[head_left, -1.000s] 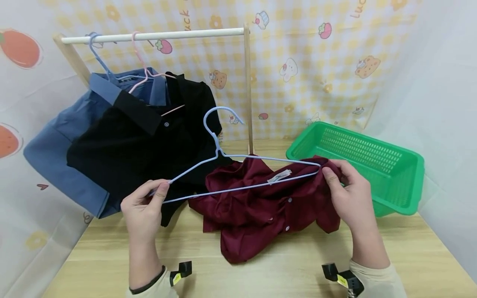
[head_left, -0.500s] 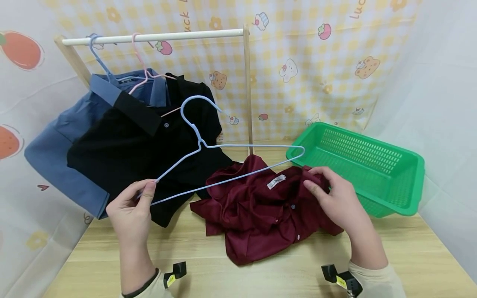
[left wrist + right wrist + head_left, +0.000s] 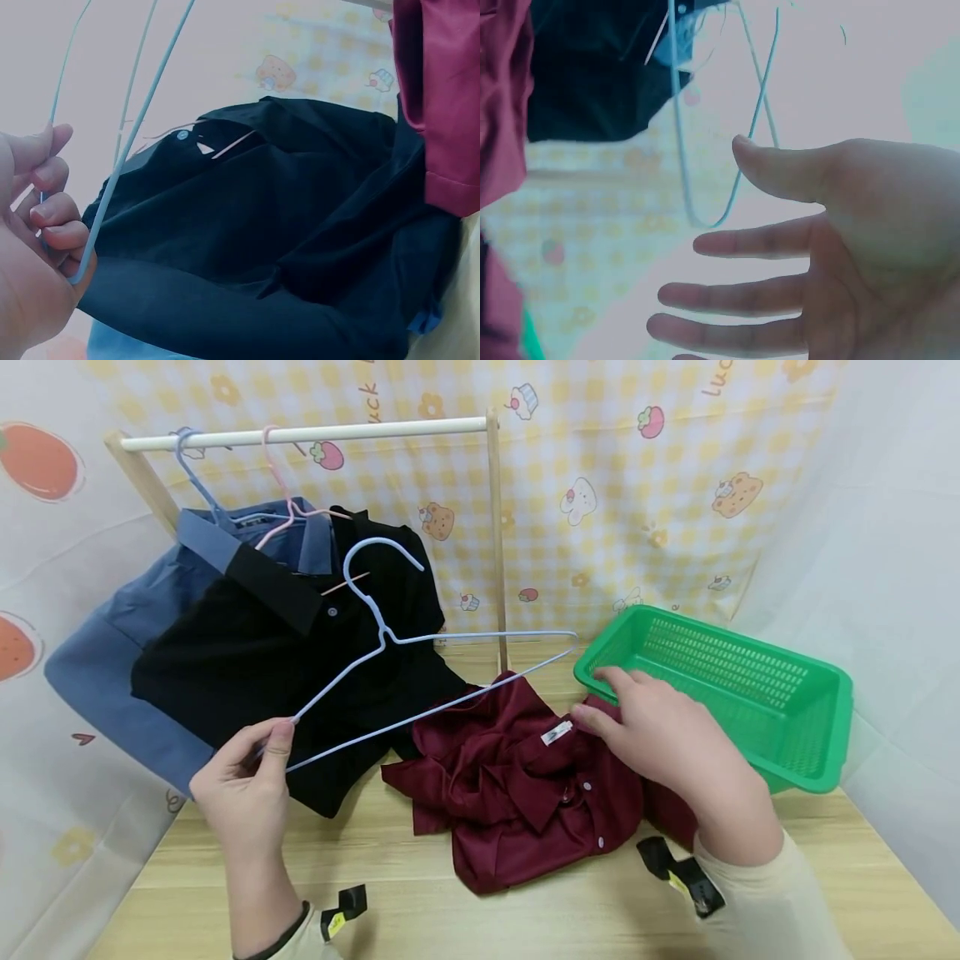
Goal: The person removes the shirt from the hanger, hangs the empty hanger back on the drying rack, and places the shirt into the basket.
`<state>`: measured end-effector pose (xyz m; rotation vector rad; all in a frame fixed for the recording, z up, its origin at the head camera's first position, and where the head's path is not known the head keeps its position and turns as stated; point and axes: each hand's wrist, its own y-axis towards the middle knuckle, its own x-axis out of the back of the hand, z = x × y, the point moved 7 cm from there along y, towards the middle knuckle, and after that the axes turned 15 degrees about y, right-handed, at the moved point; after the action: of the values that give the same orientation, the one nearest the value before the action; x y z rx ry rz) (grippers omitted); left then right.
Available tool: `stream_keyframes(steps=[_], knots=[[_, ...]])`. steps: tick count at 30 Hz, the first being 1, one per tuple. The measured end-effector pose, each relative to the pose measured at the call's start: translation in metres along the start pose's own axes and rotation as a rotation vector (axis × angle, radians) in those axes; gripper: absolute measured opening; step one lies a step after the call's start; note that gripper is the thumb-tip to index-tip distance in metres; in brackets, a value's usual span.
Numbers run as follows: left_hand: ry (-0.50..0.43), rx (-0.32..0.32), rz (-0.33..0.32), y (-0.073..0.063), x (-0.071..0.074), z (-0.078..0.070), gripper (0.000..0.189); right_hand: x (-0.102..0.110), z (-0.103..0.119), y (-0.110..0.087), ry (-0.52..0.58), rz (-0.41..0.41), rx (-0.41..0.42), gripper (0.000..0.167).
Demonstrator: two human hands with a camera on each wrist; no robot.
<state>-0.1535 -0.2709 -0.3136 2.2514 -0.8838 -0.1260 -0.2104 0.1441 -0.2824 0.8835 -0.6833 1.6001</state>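
Observation:
My left hand grips one end of a light blue clothes hanger, its fingers curled round the wire in the left wrist view. The hanger's hook points up and its far end hangs free in the air above the table. A crumpled dark red shirt with a white collar label lies on the table beneath it. My right hand is over the shirt's right part, beside the basket. In the right wrist view the fingers are straight and spread, with nothing between them.
At the left stands a clothes rack with a white bar. A blue shirt and a black shirt hang from it on a blue and a pink hanger. A green basket stands at the right on the wooden table.
My right hand has let go of the hanger's end and the red shirt, and its fingers have opened out. My left hand has moved left with the hanger.

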Motion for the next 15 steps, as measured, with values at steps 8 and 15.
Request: stream_keyframes(steps=[8, 15], knots=[[0.126, -0.048, -0.033, 0.009, 0.018, -0.018, 0.013, 0.000, 0.035, 0.062, 0.022, 0.063, 0.063, 0.046], [0.357, -0.086, -0.064, 0.015, 0.032, -0.041, 0.017, -0.006, 0.037, 0.129, 0.193, 0.046, 0.093, 0.048]])
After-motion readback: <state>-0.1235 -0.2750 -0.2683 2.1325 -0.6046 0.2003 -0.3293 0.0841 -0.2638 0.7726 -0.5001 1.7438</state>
